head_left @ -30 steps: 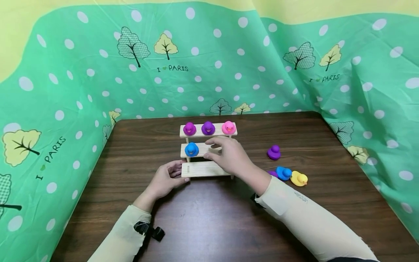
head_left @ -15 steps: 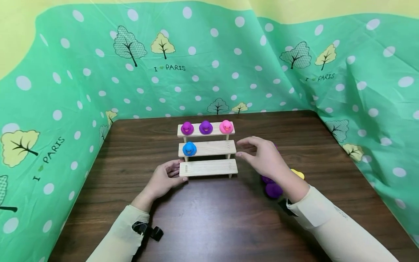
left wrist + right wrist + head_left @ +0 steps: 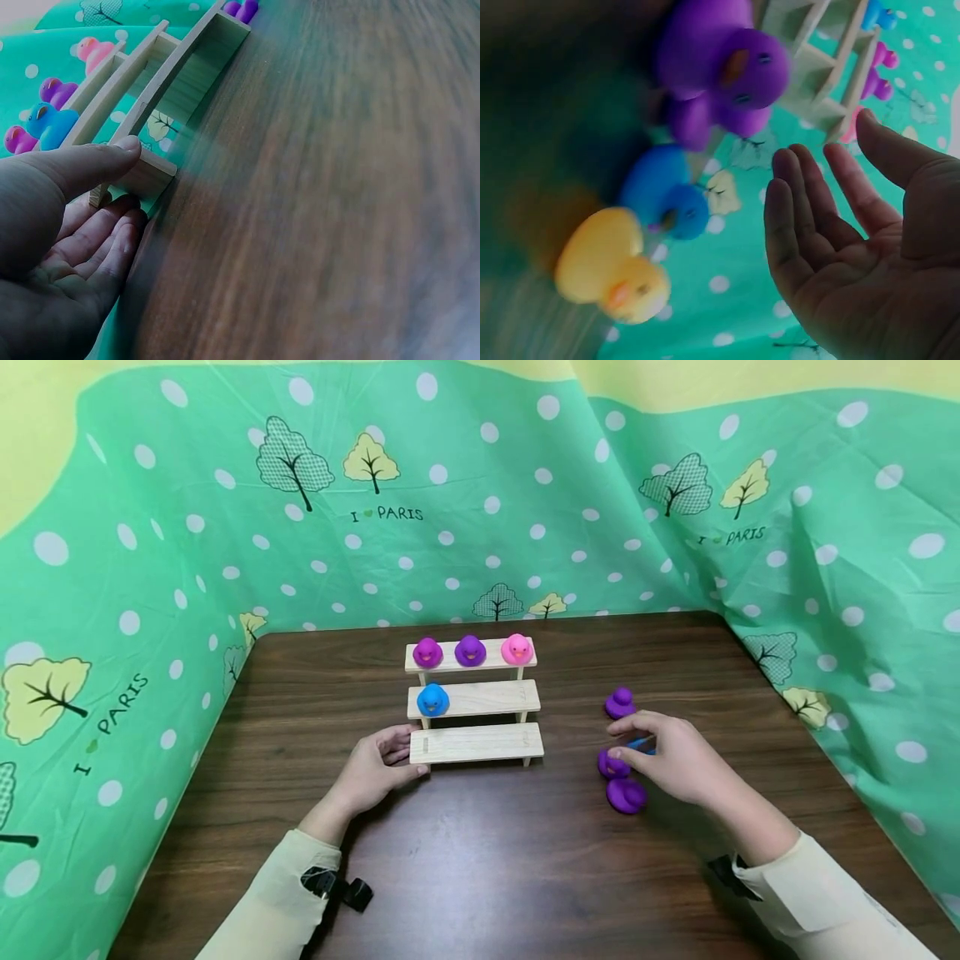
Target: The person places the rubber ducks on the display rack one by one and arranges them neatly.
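Note:
A three-step wooden display stand [image 3: 480, 743] is on the table, its lowest step bare. My left hand [image 3: 378, 772] holds the left end of that step, thumb at the front edge and fingers around the end. A blue rubber duck [image 3: 432, 700] occupies the middle step's left end. On the top step sit a magenta duck [image 3: 427, 652], a purple duck [image 3: 470, 651] and a pink duck [image 3: 517, 649]. My right hand [image 3: 678, 760], fingers spread and holding nothing, hovers over the loose ducks at right. It mostly hides a blue duck [image 3: 656, 187] from the head view.
Loose purple ducks stand around my right hand: one behind [image 3: 620, 702], one by the thumb [image 3: 613, 764] and one in front [image 3: 626, 795]. The right wrist view also shows a yellow duck [image 3: 607, 262]. Polka-dot green cloth [image 3: 450, 543] walls the dark wooden table [image 3: 480, 877].
My right hand has moved right, from over the middle step to the loose ducks. My left hand stays at the stand's left end. The head view has shifted slightly.

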The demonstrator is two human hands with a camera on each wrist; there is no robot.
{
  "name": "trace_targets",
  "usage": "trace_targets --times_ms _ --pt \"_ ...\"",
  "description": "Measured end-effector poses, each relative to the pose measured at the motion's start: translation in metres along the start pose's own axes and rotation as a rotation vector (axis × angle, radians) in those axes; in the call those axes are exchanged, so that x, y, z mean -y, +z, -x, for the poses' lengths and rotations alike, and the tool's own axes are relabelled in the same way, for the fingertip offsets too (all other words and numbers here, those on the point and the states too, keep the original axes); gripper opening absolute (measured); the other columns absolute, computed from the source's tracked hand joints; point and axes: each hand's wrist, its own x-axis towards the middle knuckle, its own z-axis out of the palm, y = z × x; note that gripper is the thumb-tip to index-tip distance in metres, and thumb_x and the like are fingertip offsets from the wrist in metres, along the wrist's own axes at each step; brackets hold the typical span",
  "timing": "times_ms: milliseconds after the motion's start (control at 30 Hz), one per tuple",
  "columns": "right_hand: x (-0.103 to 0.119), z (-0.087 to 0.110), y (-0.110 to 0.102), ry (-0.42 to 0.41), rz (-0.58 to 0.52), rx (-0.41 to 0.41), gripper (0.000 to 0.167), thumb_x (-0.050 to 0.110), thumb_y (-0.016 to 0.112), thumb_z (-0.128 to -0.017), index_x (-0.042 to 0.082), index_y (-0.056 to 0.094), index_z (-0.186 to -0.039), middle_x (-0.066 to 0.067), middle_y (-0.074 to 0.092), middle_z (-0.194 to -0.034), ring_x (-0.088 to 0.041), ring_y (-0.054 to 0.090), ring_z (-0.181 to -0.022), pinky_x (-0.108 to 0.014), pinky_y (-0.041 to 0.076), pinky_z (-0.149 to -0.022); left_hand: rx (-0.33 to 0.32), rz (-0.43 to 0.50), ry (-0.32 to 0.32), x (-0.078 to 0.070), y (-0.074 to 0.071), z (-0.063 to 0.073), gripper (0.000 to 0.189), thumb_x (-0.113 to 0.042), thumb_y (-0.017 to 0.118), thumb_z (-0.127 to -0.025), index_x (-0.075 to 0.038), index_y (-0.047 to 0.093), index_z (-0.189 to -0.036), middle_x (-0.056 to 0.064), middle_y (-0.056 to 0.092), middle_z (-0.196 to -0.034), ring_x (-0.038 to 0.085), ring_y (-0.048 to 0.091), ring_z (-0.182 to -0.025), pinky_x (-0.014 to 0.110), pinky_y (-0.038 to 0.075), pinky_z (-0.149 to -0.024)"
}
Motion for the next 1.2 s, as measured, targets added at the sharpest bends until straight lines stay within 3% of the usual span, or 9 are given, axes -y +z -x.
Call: trace_targets --times_ms 400,733,1200 --pt "-0.016 0.003 0.01 0.014 0.113 0.015 0.039 0.023 0.087 -0.088 0.001 0.075 -0.119 -0.011 0.073 -0.11 -0.023 0.072 -0.09 -0.036 0.059 -0.071 -0.004 -0.001 -0.007 0.002 0.0 -0.001 0.067 -0.005 0.088 -0.085 0.006 0.058 -0.143 0.023 0.067 -0.129 0.034 0.066 -0.123 0.038 0.054 -0.108" --pt "-0.017 -0.001 0.018 -0.017 0.186 -0.025 0.032 0.02 0.093 -0.081 0.004 0.08 -0.106 -0.003 0.072 -0.096 -0.021 0.07 -0.083 -0.038 0.059 -0.068 -0.005 -0.013 -0.022 -0.001 0.0 0.0 0.067 -0.005 0.088 -0.085 0.006 0.057 -0.143 0.022 0.067 -0.129 0.034 0.066 -0.123 0.038 0.054 -0.108" --pt "-0.019 -0.002 0.025 -0.055 0.209 -0.077 0.035 0.025 0.096 -0.077 0.006 0.081 -0.101 -0.001 0.07 -0.095 -0.023 0.07 -0.084 -0.043 0.059 -0.069 -0.003 -0.02 -0.025 -0.001 -0.002 0.0 0.067 -0.006 0.088 -0.086 0.007 0.056 -0.144 0.022 0.067 -0.129 0.034 0.066 -0.123 0.038 0.054 -0.107"
